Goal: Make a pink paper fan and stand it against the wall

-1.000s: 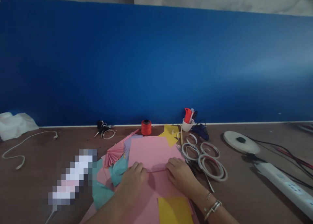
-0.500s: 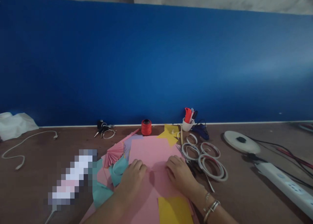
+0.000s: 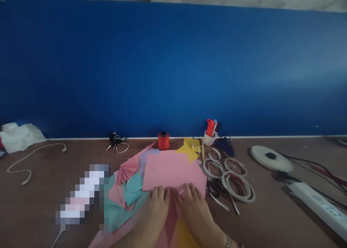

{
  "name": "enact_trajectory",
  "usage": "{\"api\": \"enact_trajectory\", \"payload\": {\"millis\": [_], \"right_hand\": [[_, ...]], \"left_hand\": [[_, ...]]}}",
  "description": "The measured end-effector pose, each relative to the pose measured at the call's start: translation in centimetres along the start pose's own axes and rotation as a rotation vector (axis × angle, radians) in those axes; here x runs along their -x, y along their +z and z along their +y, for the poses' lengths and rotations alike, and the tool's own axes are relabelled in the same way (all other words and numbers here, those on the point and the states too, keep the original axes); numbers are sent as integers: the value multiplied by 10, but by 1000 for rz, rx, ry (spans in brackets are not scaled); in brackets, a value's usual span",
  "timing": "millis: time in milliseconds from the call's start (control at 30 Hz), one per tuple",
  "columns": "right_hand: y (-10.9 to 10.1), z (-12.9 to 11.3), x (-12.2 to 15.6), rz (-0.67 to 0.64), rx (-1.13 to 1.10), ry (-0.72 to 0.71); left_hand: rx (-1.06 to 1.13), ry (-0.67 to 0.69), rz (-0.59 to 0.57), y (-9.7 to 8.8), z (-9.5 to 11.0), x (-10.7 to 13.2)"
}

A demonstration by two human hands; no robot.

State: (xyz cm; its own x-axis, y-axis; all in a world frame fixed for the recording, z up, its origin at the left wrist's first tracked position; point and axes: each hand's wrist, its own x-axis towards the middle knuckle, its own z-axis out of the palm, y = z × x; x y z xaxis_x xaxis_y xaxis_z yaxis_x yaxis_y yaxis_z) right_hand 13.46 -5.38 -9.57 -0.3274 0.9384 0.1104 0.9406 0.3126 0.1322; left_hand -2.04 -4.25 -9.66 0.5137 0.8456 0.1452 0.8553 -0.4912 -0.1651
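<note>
A pink paper sheet [image 3: 167, 168] lies on top of other coloured paper in the middle of the table. At its near edge, my left hand [image 3: 155, 206] grips the paper with bent fingers. My right hand [image 3: 193, 206] holds the same edge just to the right, with both thumbs close together at the centre. My palms and wrists cover part of the pink paper underneath. A piece of yellow paper [image 3: 184, 237] shows partly under my right forearm.
Left of the sheet are a pleated pink paper fan [image 3: 128, 169] and teal paper [image 3: 119, 212]. A yellow paper star [image 3: 189, 150], tape rings [image 3: 237, 186], scissors [image 3: 214, 188] and a pen cup [image 3: 210, 138] are on the right. Behind stands a red thread spool [image 3: 163, 141]. A power strip [image 3: 318, 204] lies far right.
Both my hands have moved closer together and toward me, from the sides of the sheet to its near edge. My thumbs now almost meet at the middle.
</note>
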Motion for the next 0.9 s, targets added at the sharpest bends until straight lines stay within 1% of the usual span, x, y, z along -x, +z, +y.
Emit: {"api": "enact_trajectory", "payload": {"millis": [67, 200, 300, 367, 467, 567, 667, 800, 900], "right_hand": [[-4, 1, 0, -31, -22, 0], [-20, 11, -2, -71, -111, 46], [-29, 21, -5, -107, -133, 81], [-31, 28, -8, -131, -135, 61], [-30, 37, -14, -140, -125, -29], [-28, 44, -18, -109, -118, -85], [-27, 46, -19, -110, -118, -85], [-26, 46, -19, -126, -143, -80], [-23, 47, -18, -111, -167, -70]], "left_hand": [[-14, -18, -37, -6, 0, 0], [-53, -88, -123, -18, -5, 0], [-72, -128, -155, -22, -13, 3], [-57, -170, -168, -22, -19, 4], [-5, -210, -191, -24, -26, 3], [65, -161, -197, -27, -29, -1], [149, -87, -183, -28, -30, -6], [192, -28, -209, -24, -31, -11], [202, 1, -214, -19, -32, -12]]}}
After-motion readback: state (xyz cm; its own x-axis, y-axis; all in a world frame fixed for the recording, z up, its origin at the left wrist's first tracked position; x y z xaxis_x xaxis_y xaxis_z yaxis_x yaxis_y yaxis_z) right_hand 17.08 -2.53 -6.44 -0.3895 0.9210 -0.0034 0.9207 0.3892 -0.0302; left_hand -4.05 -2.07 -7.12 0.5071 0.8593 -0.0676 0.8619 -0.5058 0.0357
